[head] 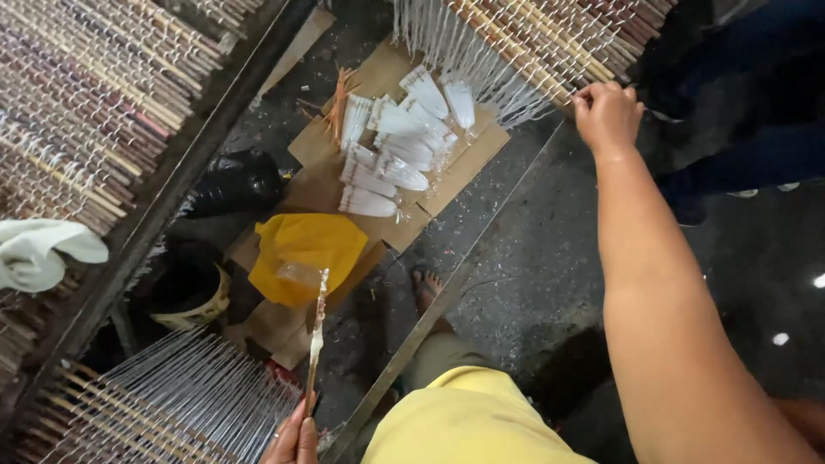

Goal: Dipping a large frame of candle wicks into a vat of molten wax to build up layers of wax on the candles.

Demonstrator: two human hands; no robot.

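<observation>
One thin stick (315,331) stands pinched in the left hand (295,440), low over the floor. The right hand (607,114) grips the far mat's (550,39) edge tight. Many white bundles (391,150) wait on cardboard (468,159); lots looks left to do.

Two hands (608,113), one yellow bag (305,253), one black bag (234,182), one stick (316,339).

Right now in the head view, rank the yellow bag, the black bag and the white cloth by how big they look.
1. Yellow bag, plainly the largest.
2. Black bag and white cloth: they look about alike, and the cloth is cut off by the frame edge, so I won't rank them.
</observation>
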